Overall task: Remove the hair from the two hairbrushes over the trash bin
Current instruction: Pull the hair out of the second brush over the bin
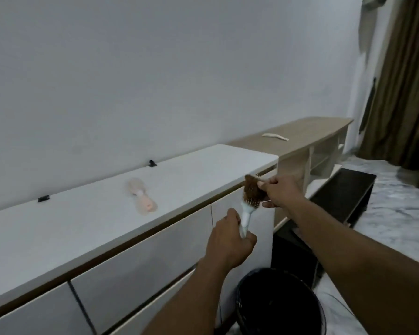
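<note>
A pale blue hairbrush (248, 209) is held up in front of the white counter (87, 226), its handle gripped in the closed left hand (230, 240) and its head tilted up and away toward the right. The head of the brush is matted with brown hair (253, 189), and it is met from the right by the right hand (279, 192), whose fingers are pinched shut on the clump of hair at the upper edge of the bristles. A thin pale stick-like piece is seen between the right thumb and forefinger; whether it is part of the brush or a separate tool cannot be told. The right hand lies above and to the right of the left hand, with the brush spanning the gap between them.

A black trash bin (279, 303) stands on the floor below the hands, just beside the end of the counter; the brush is held above it and somewhat further from the camera. A second, pink hairbrush (142, 198) is laid flat on the counter top, well to the left of both hands and untouched. Beyond the counter a lower wooden shelf unit (307, 136) is seen against the wall, with a pale curved object (275, 136) lying on it.
</note>
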`<state>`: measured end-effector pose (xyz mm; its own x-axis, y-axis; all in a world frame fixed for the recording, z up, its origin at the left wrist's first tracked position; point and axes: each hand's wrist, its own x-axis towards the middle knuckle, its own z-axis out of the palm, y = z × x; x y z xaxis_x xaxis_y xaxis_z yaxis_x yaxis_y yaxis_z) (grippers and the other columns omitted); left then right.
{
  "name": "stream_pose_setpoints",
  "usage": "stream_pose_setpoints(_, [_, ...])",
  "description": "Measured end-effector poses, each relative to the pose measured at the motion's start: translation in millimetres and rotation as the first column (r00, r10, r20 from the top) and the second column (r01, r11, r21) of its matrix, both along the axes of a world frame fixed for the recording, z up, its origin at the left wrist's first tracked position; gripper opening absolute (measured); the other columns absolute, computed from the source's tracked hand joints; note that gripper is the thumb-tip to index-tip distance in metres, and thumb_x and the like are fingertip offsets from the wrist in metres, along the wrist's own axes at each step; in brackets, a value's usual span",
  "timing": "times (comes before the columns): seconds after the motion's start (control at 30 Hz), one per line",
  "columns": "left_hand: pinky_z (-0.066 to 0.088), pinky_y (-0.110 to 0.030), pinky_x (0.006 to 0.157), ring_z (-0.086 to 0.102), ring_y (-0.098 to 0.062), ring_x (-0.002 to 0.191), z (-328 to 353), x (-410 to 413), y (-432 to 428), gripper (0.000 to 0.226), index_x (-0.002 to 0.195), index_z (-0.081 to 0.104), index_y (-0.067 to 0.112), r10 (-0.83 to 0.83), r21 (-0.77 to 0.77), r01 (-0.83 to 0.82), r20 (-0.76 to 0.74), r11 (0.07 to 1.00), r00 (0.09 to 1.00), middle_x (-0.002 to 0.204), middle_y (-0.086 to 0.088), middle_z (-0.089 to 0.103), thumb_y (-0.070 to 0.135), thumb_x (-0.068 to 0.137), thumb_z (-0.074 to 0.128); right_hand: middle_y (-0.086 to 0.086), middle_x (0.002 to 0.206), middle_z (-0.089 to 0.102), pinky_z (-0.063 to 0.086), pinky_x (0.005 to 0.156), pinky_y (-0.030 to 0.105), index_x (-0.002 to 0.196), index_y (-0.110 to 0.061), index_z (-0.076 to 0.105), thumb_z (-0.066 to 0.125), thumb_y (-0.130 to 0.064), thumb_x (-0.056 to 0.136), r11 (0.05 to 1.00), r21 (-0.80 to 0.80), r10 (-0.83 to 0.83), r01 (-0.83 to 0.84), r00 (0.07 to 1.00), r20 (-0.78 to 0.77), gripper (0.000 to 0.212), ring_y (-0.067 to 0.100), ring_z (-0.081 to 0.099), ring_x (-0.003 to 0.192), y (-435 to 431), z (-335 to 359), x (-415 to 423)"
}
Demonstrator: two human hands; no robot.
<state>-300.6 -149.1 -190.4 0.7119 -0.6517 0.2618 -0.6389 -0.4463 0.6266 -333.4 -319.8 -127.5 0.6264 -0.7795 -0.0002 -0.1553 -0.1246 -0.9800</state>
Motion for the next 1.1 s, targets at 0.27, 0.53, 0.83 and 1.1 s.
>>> stream_pose_setpoints(0.27, [0.043, -0.029, 0.057, 0.061, -0.018, 0.072, -131.6, -12.2, -42.1, 0.029, 0.086, 0.053, 0.018, 0.031, 0.075, 0.008, -0.504, 0.997, 0.863, 0.086, -0.006, 0.066, 0.045, 0.093, 0.060, 0.022, 0.081, 0.073, 0.063, 0.075, 0.050, 0.065, -0.012, 0.059, 0.069, -0.018, 0.091, 1.000, -0.021, -0.021, 0.016, 0.963, -0.269, 0.029, 0.034, 0.072, 0.072, -38.0, -161.7, -13.2])
stream_pose_setpoints(0.53, [0.042, -0.031, 0.067, 0.066, -0.031, 0.086, -270.9, 23.4, -67.1, 0.045, 0.087, 0.063, 0.007, 0.147, 0.346, 0.052, -0.525, 0.937, 0.838, 0.091, -0.016, 0.071, 0.048, 0.102, 0.048, 0.020, 0.085, 0.068, 0.064, 0.068, 0.049, 0.076, -0.007, 0.055, 0.061, -0.014, 0.097, 0.988, 0.150, 0.041, 0.026, 0.903, -0.428, 0.023, 0.036, 0.074, 0.077, -53.0, -315.7, 1.6])
stream_pose_setpoints(0.83, [0.038, -0.030, 0.068, 0.062, -0.032, 0.090, -373.3, 57.6, -99.8, 0.035, 0.096, 0.060, 0.010, 0.260, 0.513, 0.059, -0.526, 0.857, 0.810, 0.103, -0.016, 0.067, 0.042, 0.103, 0.050, 0.031, 0.103, 0.064, 0.065, 0.069, 0.045, 0.086, 0.000, 0.054, 0.050, -0.021, 0.101, 0.929, 0.361, 0.100, 0.076, 0.890, -0.445, 0.026, 0.034, 0.071, 0.089, -67.7, -430.8, 23.9])
stream_pose_setpoints(1.1, [0.041, -0.035, 0.062, 0.060, -0.030, 0.080, -402.6, 51.8, -119.9, 0.030, 0.086, 0.049, 0.020, 0.219, 0.523, 0.092, -0.502, 0.848, 0.836, 0.083, -0.007, 0.059, 0.045, 0.102, 0.046, -0.005, 0.112, 0.062, 0.058, 0.087, 0.036, 0.134, -0.023, 0.049, 0.076, -0.046, 0.082, 0.961, 0.278, 0.099, 0.018, 0.911, -0.400, 0.062, 0.013, 0.064, 0.100, -85.2, -472.9, 25.4])
